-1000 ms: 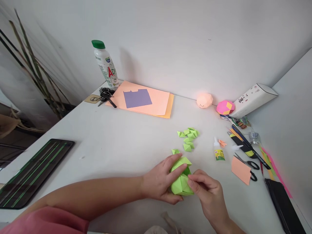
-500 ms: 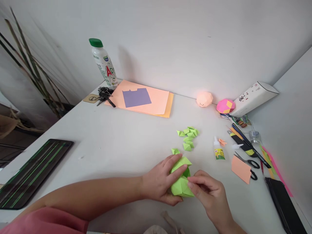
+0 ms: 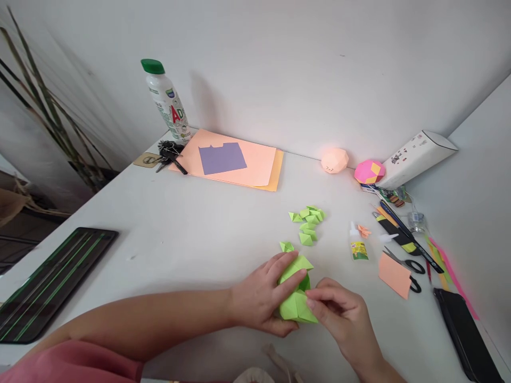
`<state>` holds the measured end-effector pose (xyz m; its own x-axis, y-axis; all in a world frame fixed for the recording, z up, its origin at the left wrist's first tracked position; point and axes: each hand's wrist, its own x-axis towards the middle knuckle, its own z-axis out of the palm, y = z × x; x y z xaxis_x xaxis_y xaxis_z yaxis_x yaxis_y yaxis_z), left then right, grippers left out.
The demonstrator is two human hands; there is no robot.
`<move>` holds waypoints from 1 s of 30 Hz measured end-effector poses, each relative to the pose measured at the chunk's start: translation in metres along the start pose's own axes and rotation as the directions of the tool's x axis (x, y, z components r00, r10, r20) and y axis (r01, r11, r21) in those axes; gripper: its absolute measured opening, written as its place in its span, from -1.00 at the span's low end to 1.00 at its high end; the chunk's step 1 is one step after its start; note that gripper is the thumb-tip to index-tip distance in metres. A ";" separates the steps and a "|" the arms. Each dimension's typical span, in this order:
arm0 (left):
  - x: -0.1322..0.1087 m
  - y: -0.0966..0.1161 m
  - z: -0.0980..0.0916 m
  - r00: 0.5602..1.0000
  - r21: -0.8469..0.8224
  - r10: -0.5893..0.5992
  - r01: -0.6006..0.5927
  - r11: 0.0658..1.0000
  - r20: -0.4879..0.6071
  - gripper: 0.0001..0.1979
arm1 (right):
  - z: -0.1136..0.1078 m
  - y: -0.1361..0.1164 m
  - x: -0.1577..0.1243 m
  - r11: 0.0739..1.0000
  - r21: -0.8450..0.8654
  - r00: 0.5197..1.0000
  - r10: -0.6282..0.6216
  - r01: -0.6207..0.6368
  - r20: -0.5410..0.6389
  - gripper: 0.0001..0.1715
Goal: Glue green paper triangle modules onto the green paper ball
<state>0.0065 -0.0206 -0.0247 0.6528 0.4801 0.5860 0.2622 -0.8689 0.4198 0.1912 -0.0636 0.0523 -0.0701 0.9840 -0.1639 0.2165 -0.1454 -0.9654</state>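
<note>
A folded green paper model (image 3: 296, 306) rests on the white table (image 3: 191, 234) near its front edge. My left hand (image 3: 261, 295) cups it from the left, fingers wrapped over its top. From the right, my right hand (image 3: 343, 314) pinches the model's edge with thumb and fingertips. A loose green folded unit (image 3: 286, 247) lies just behind my left hand. Further back sits a small heap of several green folded units (image 3: 308, 222).
A glue bottle (image 3: 356, 244), scissors (image 3: 407, 266), pens and an orange note (image 3: 393, 275) lie right. A dark phone (image 3: 463, 332) is at the front right. Orange sheets with purple paper (image 3: 231, 159), keys (image 3: 170, 154), a bottle (image 3: 163, 101) stand behind. A tablet (image 3: 48, 282) lies left.
Both hands stay on the green model; my right fingers shifted slightly along its edge. The view drifted a little.
</note>
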 end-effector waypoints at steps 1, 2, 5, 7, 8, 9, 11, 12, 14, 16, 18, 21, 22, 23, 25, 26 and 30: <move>0.000 0.000 0.000 1.000 0.002 0.000 0.000 1.000 0.000 -0.04 | 0.000 0.000 0.000 1.000 0.002 1.000 0.003 -0.003 0.001 -0.94; 0.000 0.000 0.000 1.000 0.004 -0.001 0.001 1.000 0.002 -0.04 | 0.000 0.000 0.000 1.000 0.006 1.000 0.007 -0.007 0.003 -0.93; 0.000 0.001 -0.001 1.000 0.017 -0.003 0.003 1.000 0.011 -0.05 | 0.001 0.001 -0.001 0.999 0.024 0.999 0.037 -0.038 0.018 -0.92; 0.000 0.002 -0.001 1.000 0.033 -0.001 0.001 0.999 0.016 -0.06 | 0.001 0.003 -0.001 0.997 0.035 0.997 0.070 -0.071 0.031 -0.91; 0.000 0.002 -0.001 1.000 0.042 0.001 -0.002 0.999 0.019 -0.07 | 0.002 0.004 -0.001 0.995 0.038 0.996 0.086 -0.087 0.035 -0.91; 0.000 0.002 -0.001 1.000 0.050 0.006 -0.008 0.999 0.021 -0.06 | 0.002 0.005 -0.001 0.994 0.042 0.994 0.101 -0.102 0.037 -0.90; 0.000 0.002 -0.001 1.000 0.064 0.019 -0.020 0.998 0.019 -0.05 | 0.004 0.008 -0.001 0.990 0.055 0.991 0.131 -0.133 0.036 -0.87; 0.000 0.003 -0.001 1.000 0.069 0.026 -0.027 0.997 0.017 -0.05 | 0.004 0.009 -0.001 0.987 0.063 0.988 0.148 -0.150 0.039 -0.85; 0.000 0.003 0.000 0.999 0.081 0.030 -0.032 0.996 0.015 -0.05 | 0.005 0.011 -0.001 0.980 0.083 0.983 0.180 -0.183 0.049 -0.83; -0.001 0.003 0.000 0.999 0.094 0.025 -0.027 0.995 0.020 -0.05 | 0.006 0.012 -0.001 0.974 0.105 0.979 0.197 -0.202 0.053 -0.82; -0.002 0.003 0.001 0.999 0.102 0.019 -0.021 0.995 0.027 -0.05 | 0.007 0.012 -0.001 0.971 0.126 0.978 0.200 -0.205 0.052 -0.82; -0.002 0.003 0.001 0.999 0.095 0.020 -0.022 0.995 0.025 -0.06 | 0.008 0.012 0.000 0.967 0.147 0.978 0.203 -0.207 0.044 -0.83; -0.002 0.003 0.001 1.000 0.086 0.017 -0.019 0.996 0.023 -0.06 | 0.009 0.011 0.000 0.966 0.152 0.978 0.204 -0.208 0.040 -0.83; -0.002 0.003 0.001 1.000 0.072 0.017 -0.019 0.997 0.018 -0.06 | 0.010 0.011 0.000 0.965 0.158 0.978 0.204 -0.207 0.034 -0.83; -0.002 0.003 0.001 1.000 0.037 0.018 -0.019 0.999 0.004 -0.04 | 0.011 0.011 0.000 0.963 0.180 0.980 0.199 -0.199 0.020 -0.81; -0.002 0.002 0.002 1.000 0.016 0.019 -0.019 1.000 -0.006 -0.03 | 0.012 0.012 0.000 0.961 0.197 0.981 0.195 -0.194 0.012 -0.80; -0.002 0.000 0.002 0.999 -0.089 -0.008 0.005 0.996 -0.042 0.03 | 0.012 0.014 0.001 0.953 0.251 0.983 0.182 -0.173 -0.014 -0.79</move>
<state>0.0063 -0.0216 -0.0271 0.6203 0.4920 0.6108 0.2013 -0.8525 0.4823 0.1824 -0.0661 0.0362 -0.0160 0.9424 -0.3340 -0.0257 -0.3343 -0.9421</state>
